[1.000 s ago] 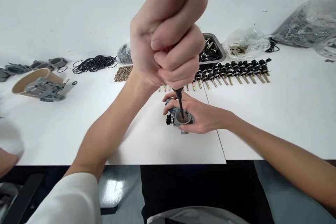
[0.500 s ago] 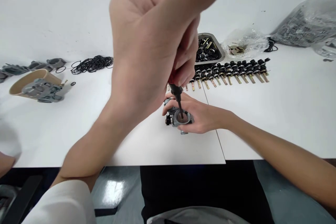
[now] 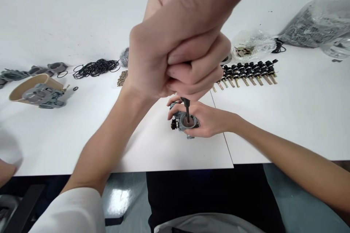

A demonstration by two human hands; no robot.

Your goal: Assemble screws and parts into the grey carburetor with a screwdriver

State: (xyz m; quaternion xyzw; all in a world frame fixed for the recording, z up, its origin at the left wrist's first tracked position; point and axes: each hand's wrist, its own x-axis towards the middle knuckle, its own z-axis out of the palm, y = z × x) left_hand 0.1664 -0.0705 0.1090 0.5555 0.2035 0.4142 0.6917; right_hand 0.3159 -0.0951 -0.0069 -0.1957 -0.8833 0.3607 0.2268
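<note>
My left hand (image 3: 177,51) is raised close to the camera with its fingers curled around the handle of a screwdriver (image 3: 187,111). The handle is hidden in the fist, and only its dark lower end and shaft show. The shaft points down into the round bore of a small grey metal carburetor (image 3: 180,118), where a brownish disc lies. My right hand (image 3: 203,118) grips the carburetor from the right, fingers over its far side and thumb along its near side. The carburetor rests on the white table (image 3: 169,153).
Shafts with black caps (image 3: 246,72) stand in a row behind my hands. Black rubber rings (image 3: 95,68), small brass parts (image 3: 122,78) and another carburetor (image 3: 43,94) against a beige ring (image 3: 16,89) lie left. Plastic bags of parts (image 3: 314,25) are at the back right. Another person's hand (image 3: 6,172) shows at the left edge.
My left hand has turned about the screwdriver and shifted right, so its curled fingers now face the camera more. The carburetor and my right hand have stayed nearly in place.
</note>
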